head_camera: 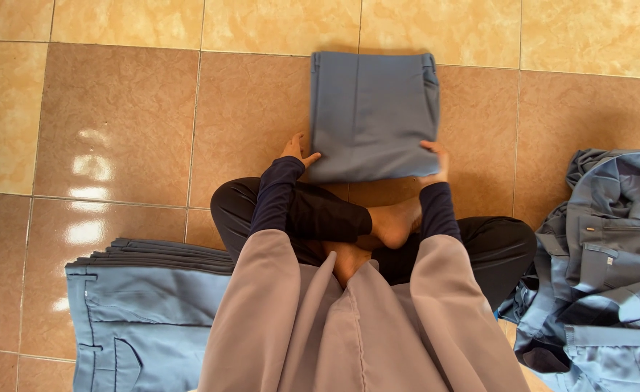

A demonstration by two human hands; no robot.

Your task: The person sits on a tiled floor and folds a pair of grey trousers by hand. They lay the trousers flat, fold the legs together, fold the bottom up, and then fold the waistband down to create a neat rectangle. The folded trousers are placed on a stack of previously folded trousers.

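Left hand and right hand are lightly gripping the near corners of soft, light folded blue trousers, fingers loosely curled

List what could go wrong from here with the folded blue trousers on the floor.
1. Both hands, left hand and right hand, grip only the near corners of the folded trousers; lifted that way, the fold would likely fall open.
2. The trousers lie on bare floor tiles, so dragging them may pick up dirt.
3. The unfolded heap on the right lies close to the knee; it could get mixed with finished pieces like the neat stack on the left.
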